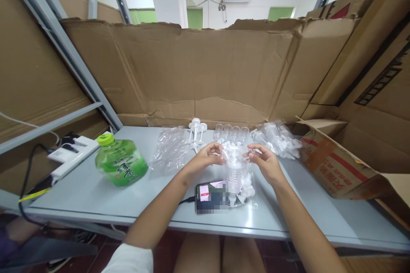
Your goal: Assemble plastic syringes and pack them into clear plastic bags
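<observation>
Two bare forearms reach over a grey table (96, 196). Between them lies a phone (211, 197), screen lit. Just above it, the left hand (205, 160) and right hand (265, 163) each pinch the top edge of a clear plastic bag (237, 175) holding white pump parts, its bottom resting beside the phone. A green bottle (120, 162) lies to the left, well apart.

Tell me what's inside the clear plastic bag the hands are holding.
Inside the clear plastic bag, held by the left hand and right hand, are small white plastic pump parts. Their number is unclear; crinkled film blurs them.
</observation>
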A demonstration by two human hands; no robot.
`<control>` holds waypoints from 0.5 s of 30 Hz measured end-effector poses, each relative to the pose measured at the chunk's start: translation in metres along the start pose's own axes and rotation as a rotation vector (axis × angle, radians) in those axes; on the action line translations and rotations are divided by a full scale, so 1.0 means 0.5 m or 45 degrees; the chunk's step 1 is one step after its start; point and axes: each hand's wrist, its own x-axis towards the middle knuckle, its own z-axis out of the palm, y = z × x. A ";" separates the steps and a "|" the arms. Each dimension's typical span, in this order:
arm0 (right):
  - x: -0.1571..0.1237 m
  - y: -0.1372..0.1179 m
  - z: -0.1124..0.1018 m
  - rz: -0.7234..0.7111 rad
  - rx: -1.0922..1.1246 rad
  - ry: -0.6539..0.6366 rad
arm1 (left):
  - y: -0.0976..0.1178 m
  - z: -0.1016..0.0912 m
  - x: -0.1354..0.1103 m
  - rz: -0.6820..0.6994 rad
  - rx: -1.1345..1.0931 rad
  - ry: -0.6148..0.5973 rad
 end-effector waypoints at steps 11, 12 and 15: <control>-0.007 0.004 0.002 -0.006 -0.019 0.077 | -0.010 0.010 -0.004 0.077 -0.078 0.119; -0.007 0.005 0.001 -0.011 -0.028 0.081 | -0.006 0.011 -0.007 0.023 -0.134 0.085; -0.007 0.007 -0.001 -0.012 -0.038 0.100 | -0.005 0.019 -0.016 -0.143 -0.271 -0.084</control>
